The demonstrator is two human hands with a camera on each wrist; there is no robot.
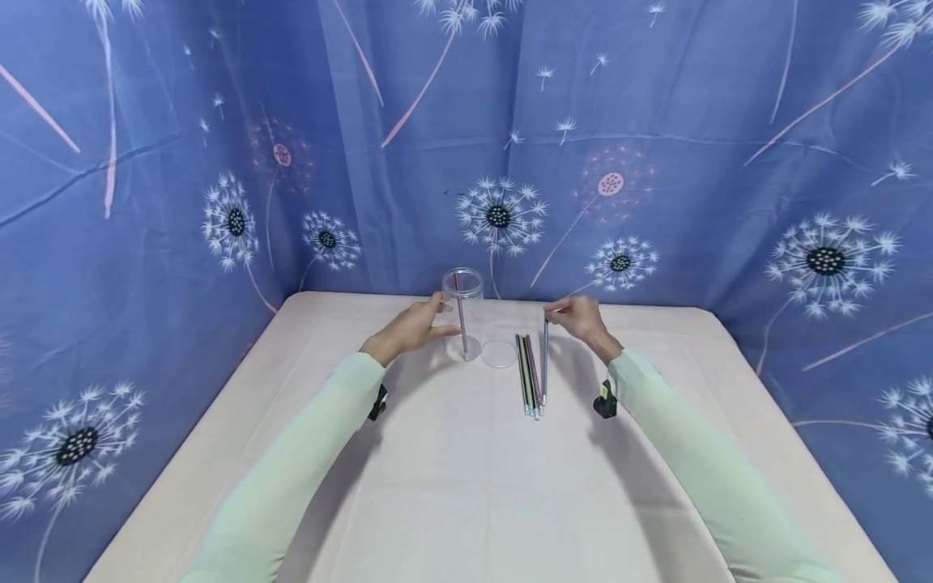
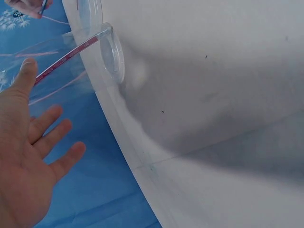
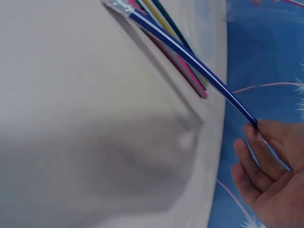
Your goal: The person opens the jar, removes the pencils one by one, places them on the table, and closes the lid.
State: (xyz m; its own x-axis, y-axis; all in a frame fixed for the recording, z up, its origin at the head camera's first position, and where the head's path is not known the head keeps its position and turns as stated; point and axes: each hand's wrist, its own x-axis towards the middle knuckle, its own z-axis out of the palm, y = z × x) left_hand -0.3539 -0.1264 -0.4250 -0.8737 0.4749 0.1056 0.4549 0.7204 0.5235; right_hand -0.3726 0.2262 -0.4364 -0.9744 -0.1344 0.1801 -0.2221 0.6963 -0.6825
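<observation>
An upright clear plastic jar [image 1: 474, 312] stands at the back of the table with one red pencil [image 2: 71, 56] leaning inside it. Beside the jar is my left hand [image 1: 410, 328], thumb and fingers spread and close to its wall; whether they touch it I cannot tell. My right hand [image 1: 579, 317] pinches a blue pencil [image 3: 190, 58] near one end between thumb and fingertips. That pencil slants down, its silver-banded end low by the ends of several other pencils [image 1: 528, 376], which lie side by side on the table.
A round clear lid [image 1: 499, 354] lies flat between the jar and the loose pencils. The table [image 1: 466, 486] has a pale cloth cover. Behind its back edge hangs a blue curtain [image 1: 408, 202] with a dandelion print.
</observation>
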